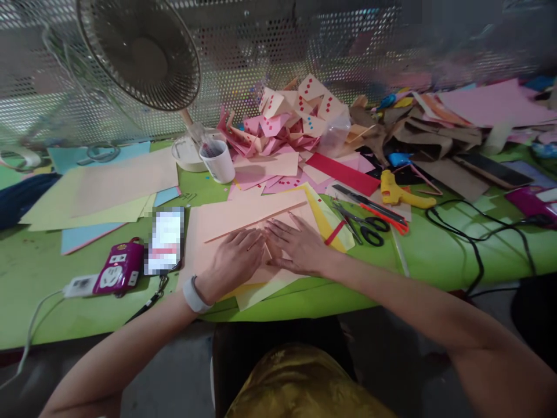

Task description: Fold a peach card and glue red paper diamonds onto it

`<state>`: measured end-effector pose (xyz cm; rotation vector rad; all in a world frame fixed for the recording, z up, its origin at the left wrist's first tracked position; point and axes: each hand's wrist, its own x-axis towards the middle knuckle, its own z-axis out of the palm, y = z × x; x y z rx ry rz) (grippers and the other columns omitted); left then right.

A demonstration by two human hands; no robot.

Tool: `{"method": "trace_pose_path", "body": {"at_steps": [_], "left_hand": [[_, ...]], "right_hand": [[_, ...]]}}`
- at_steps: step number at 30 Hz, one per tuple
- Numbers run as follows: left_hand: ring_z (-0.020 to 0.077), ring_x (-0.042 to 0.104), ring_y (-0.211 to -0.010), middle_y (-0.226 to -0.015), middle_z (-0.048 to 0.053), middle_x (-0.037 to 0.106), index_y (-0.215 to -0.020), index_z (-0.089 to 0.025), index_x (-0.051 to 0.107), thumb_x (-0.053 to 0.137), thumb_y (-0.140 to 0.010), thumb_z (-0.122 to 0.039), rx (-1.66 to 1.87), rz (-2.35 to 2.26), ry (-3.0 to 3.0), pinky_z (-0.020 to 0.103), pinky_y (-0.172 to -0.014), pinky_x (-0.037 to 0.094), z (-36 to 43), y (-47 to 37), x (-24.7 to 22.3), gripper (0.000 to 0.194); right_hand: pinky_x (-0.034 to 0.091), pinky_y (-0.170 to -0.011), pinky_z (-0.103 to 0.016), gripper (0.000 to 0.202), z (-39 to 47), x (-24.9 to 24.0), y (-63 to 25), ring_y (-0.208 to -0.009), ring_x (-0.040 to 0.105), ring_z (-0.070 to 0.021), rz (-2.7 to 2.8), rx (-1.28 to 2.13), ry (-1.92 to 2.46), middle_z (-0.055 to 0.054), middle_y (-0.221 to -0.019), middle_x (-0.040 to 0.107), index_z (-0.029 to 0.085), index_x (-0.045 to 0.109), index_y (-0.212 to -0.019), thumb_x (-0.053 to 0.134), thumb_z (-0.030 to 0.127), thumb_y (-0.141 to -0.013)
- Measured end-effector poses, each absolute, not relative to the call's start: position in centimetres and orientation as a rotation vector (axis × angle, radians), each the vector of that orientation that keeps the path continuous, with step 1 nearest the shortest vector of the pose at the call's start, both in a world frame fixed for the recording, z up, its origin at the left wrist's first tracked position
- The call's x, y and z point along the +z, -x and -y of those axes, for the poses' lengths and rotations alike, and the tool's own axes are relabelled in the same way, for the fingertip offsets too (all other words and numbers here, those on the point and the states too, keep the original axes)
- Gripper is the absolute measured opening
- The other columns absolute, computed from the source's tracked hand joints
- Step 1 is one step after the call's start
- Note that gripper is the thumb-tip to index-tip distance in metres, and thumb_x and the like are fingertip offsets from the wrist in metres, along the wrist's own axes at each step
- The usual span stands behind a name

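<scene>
A peach paper sheet (248, 217) with a folded edge lies in front of me, on top of more peach and yellow sheets. My left hand (238, 258), with a pale band at the wrist, rests on it with bent fingers pressed together at the fold. Beside it, my right hand (300, 247) lies flat on the same paper, fingers stretched out and thumb apart. The fingertips of both hands nearly meet, and a small raised flap of paper shows between them. Part of the fold is hidden under the hands.
Black scissors (363, 223), a utility knife (369, 209) and a yellow glue gun (404, 191) lie to the right. A phone (165, 241) and purple power bank (119, 267) are left. Behind stand a white cup (217, 162), a fan (143, 55) and heaped folded paper (278, 122).
</scene>
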<state>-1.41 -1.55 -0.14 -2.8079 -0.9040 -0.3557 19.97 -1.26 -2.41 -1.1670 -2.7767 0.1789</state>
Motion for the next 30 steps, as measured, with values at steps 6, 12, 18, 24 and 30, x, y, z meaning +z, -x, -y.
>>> {"method": "trace_pose_path", "body": {"at_steps": [6,12,18,24,30], "left_hand": [[0.0265,0.060,-0.113,-0.116,0.017,0.065,-0.109,-0.010,0.062,0.050,-0.091,-0.014,-0.355,0.846,2.843,0.041,-0.091,0.054,1.8,1.2,-1.3,0.022],[0.0282,0.057,-0.117,-0.125,0.019,0.060,-0.108,-0.012,0.060,0.051,-0.093,-0.016,-0.226,0.834,2.849,0.044,-0.091,0.053,1.8,1.4,-1.1,0.019],[0.0285,0.058,-0.114,-0.124,0.020,0.060,-0.109,-0.007,0.061,0.047,-0.092,-0.012,-0.229,0.821,2.829,0.042,-0.090,0.054,1.9,1.4,-1.1,0.023],[0.0275,0.060,-0.108,-0.124,0.017,0.060,-0.108,-0.009,0.063,0.048,-0.091,-0.015,-0.234,0.858,2.804,0.040,-0.083,0.055,2.0,1.3,-1.1,0.023],[0.0262,0.060,-0.107,-0.120,0.017,0.062,-0.105,-0.009,0.063,0.042,-0.091,-0.010,-0.244,0.860,2.801,0.040,-0.083,0.055,1.9,1.1,-1.2,0.025]], "right_hand": [[0.011,-0.119,-0.054,0.069,1.3,-2.2,-20.0,-0.144,0.028,-0.0257,2.759,0.171,1.144,-0.014,-0.152,0.035,0.015,0.032,-0.149,0.036,0.058,-0.095],[0.013,-0.119,-0.054,0.068,0.8,-2.4,-21.4,-0.144,0.026,-0.0252,2.782,0.157,1.107,-0.011,-0.154,0.032,0.019,0.033,-0.149,0.033,0.061,-0.095],[0.018,-0.117,-0.056,0.061,1.3,-1.1,-24.1,-0.143,0.029,-0.0286,2.766,0.074,1.156,-0.014,-0.150,0.038,0.015,0.046,-0.141,0.042,0.055,-0.095],[0.054,-0.069,-0.037,0.028,-1.5,2.4,-22.0,-0.071,0.070,-0.0216,2.310,0.683,1.671,-0.008,-0.076,0.074,0.017,0.072,-0.084,0.056,0.039,-0.090],[0.052,-0.050,-0.025,0.035,-5.4,1.9,-19.6,-0.046,0.061,-0.0130,2.122,1.574,1.703,-0.002,-0.048,0.063,0.018,0.058,-0.051,0.071,0.037,-0.077]]}}
